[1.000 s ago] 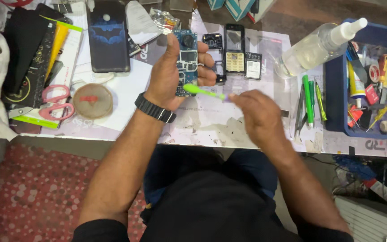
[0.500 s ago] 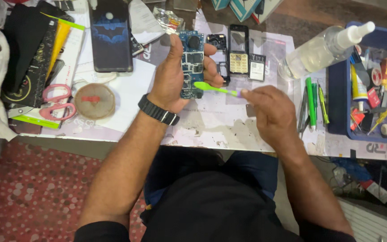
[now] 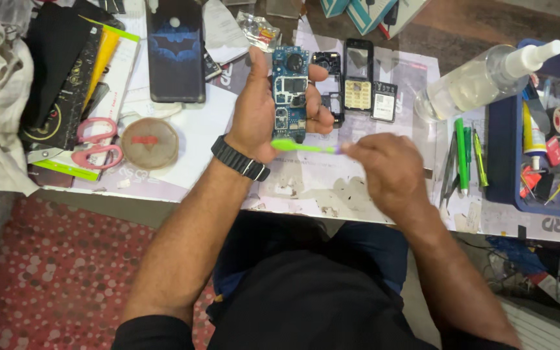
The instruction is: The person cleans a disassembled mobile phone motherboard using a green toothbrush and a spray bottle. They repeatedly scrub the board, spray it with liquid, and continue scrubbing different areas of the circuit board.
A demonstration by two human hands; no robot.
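Observation:
My left hand holds a blue phone circuit board upright above the table, thumb at its left edge and fingers at its right. A black watch band sits on that wrist. My right hand grips the handle of a light green brush, which points left, its head just under the board's lower end. Behind the board lie a black phone frame, a phone keypad housing and a small dark part.
A dark smartphone lies at the back left, with pink-handled scissors and a round brown disc nearer. A clear spray bottle, green pens and tweezers lie right, beside a blue tool tray. Papers cover the table.
My right hand has drawn the brush left and down along the board, from mid-board to its lower end. My left hand keeps the board in much the same place.

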